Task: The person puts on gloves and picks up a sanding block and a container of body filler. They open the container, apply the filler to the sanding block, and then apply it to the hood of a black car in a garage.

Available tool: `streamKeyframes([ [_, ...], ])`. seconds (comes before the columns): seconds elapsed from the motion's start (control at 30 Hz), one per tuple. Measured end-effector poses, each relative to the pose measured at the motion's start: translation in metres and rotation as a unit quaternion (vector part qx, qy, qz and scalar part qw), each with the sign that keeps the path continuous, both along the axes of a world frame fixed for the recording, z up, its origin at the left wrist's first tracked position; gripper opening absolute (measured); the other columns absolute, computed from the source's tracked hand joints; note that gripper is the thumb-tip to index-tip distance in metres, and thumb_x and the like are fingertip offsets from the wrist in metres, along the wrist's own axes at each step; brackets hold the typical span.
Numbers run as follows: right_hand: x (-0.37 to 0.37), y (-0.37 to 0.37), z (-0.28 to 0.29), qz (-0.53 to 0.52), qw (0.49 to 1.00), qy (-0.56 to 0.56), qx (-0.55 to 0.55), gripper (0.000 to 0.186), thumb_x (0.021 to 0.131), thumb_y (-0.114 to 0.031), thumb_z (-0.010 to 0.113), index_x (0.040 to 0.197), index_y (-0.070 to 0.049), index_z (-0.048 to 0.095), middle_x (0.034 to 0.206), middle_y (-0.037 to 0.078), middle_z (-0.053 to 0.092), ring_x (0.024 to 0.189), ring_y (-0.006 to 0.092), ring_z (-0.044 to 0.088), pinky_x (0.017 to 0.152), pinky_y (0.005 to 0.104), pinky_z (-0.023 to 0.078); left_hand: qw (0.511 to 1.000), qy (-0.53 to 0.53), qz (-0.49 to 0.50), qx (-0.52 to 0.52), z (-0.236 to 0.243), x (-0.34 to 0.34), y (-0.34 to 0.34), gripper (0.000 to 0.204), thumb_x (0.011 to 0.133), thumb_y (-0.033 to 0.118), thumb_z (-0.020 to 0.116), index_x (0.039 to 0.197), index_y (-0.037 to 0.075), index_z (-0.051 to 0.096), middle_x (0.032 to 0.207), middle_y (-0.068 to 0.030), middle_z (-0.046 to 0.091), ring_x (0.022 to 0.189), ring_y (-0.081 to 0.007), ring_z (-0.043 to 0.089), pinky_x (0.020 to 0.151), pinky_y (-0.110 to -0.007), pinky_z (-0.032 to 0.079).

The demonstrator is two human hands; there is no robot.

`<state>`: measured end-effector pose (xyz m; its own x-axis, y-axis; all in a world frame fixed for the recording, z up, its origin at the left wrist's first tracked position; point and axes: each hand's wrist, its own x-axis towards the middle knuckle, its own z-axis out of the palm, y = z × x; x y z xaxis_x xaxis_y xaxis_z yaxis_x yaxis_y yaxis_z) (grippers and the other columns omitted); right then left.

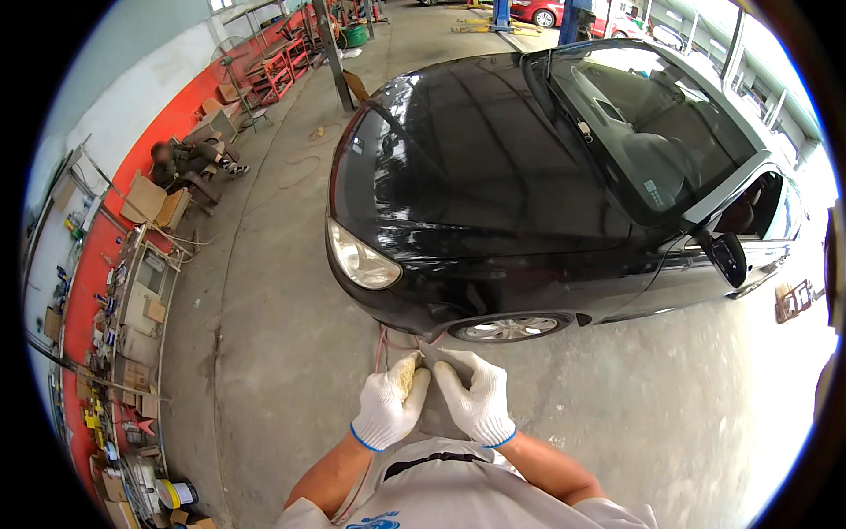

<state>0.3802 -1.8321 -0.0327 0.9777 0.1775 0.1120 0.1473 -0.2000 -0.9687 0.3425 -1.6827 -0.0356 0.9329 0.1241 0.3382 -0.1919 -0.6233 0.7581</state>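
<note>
My left hand point(394, 397) and my right hand point(471, 397), both in white knit gloves with blue cuffs, are raised in front of my body. Their fingers are curled around a thin dark grey piece point(430, 351) at the fingertips; its shape and kind are hard to make out. The left glove has a yellowish patch near the thumb, either a stain or something held. Just beyond the hands are the front wheel point(509, 328) of a black car point(467, 176) and its headlight point(357, 256). A pink hose point(381, 348) runs on the floor behind my left hand.
A seated person point(189, 166) is at the left wall. A cluttered metal shelf point(141, 309) with tools and boxes lines that side. A post point(333, 62) stands past the hood. A red car point(533, 13) is at the back, and a metal frame point(793, 300) lies far right.
</note>
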Motion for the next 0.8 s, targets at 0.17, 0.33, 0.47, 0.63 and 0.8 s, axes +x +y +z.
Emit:
streamKeyframes([
  [0.17,0.007,0.006,0.009,0.047,0.998,-0.037,-0.035,0.023,0.089,-0.012,0.069,0.108,0.001,0.071,0.097,0.022,0.072,0.085,0.0337,0.073,0.073,0.0356,0.056,0.992,0.088,-0.087,0.012,0.006,0.003,0.026,0.022,0.09,0.007,0.065,0.108,-0.007,0.066,0.083,-0.0242,0.069,0.076,-0.0352,0.072,0.066,-0.036,0.055],
  [0.33,0.029,0.02,0.012,0.063,0.998,0.023,-0.022,0.026,0.089,-0.012,0.069,0.11,0.003,0.071,0.093,0.015,0.075,0.084,0.0124,0.069,0.074,0.0298,0.054,0.998,0.048,0.0,-0.028,-0.007,0.007,0.031,0.025,0.093,0.013,0.065,0.113,0.0,0.066,0.085,-0.0242,0.069,0.076,-0.0397,0.07,0.065,-0.04,0.055],
  [0.47,0.024,0.04,0.0,0.029,0.998,0.055,0.002,0.026,0.089,-0.014,0.069,0.11,0.003,0.07,0.093,0.016,0.074,0.086,0.0173,0.07,0.077,0.0308,0.054,0.997,-0.01,0.059,-0.038,-0.002,0.011,0.036,0.028,0.092,0.014,0.068,0.116,0.0,0.066,0.085,-0.0217,0.071,0.075,-0.0394,0.07,0.065,-0.039,0.056],
  [0.63,0.017,0.065,0.004,0.048,0.998,0.035,-0.031,0.025,0.089,-0.012,0.069,0.109,0.004,0.07,0.09,0.016,0.075,0.082,0.0128,0.069,0.076,0.0295,0.054,0.996,0.006,0.05,0.079,-0.017,-0.005,0.066,0.029,0.089,0.012,0.07,0.116,0.001,0.066,0.077,-0.0188,0.07,0.067,-0.0389,0.069,0.057,-0.042,0.055],
  [0.8,0.017,0.091,0.004,0.115,0.991,0.008,-0.073,0.024,0.088,-0.012,0.069,0.108,0.003,0.071,0.092,0.019,0.074,0.083,0.0142,0.07,0.076,0.0309,0.054,0.995,0.069,-0.008,0.078,-0.015,-0.019,0.105,0.024,0.09,0.011,0.067,0.111,0.002,0.066,0.074,-0.0193,0.067,0.063,-0.0402,0.066,0.054,-0.044,0.052],
])
